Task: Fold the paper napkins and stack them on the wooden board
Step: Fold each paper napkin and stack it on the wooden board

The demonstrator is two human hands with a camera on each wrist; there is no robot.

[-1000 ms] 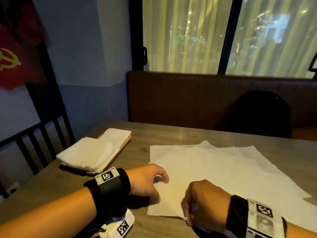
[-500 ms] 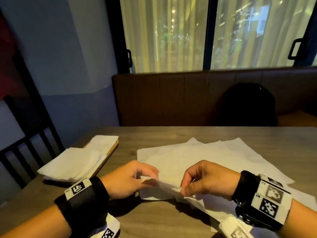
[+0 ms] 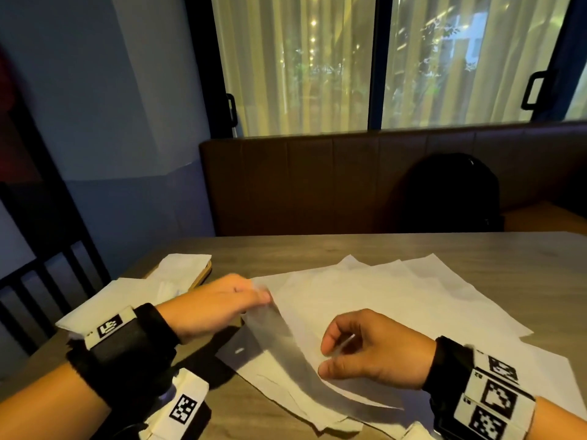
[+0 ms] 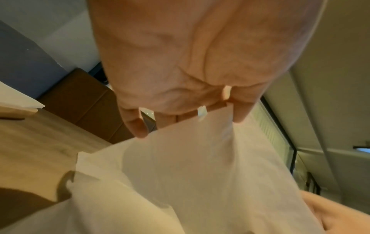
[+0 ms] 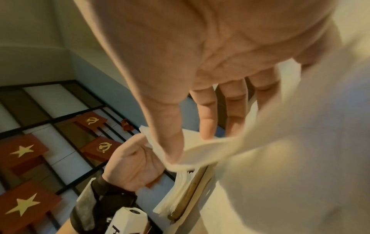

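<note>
Both hands are held just above the table (image 3: 317, 249), each closed on the same lifted napkin (image 3: 286, 344). One corner of the sheet is pinched between thumb and fingertips of the left hand (image 3: 219, 303), raised at about 10 o'clock from the right hand (image 3: 371, 350); in the left wrist view the paper is seen hanging from those fingertips (image 4: 138, 126). Another part of the sheet's edge is gripped by the right hand, its fingers curled and its thumb pressed to the paper. The napkin is stretched between the two hands over the spread of flat napkins (image 3: 413, 300). At 9 o'clock of the left hand, a stack of folded napkins (image 3: 127, 296) is seen on the wooden board (image 3: 205, 276).
</note>
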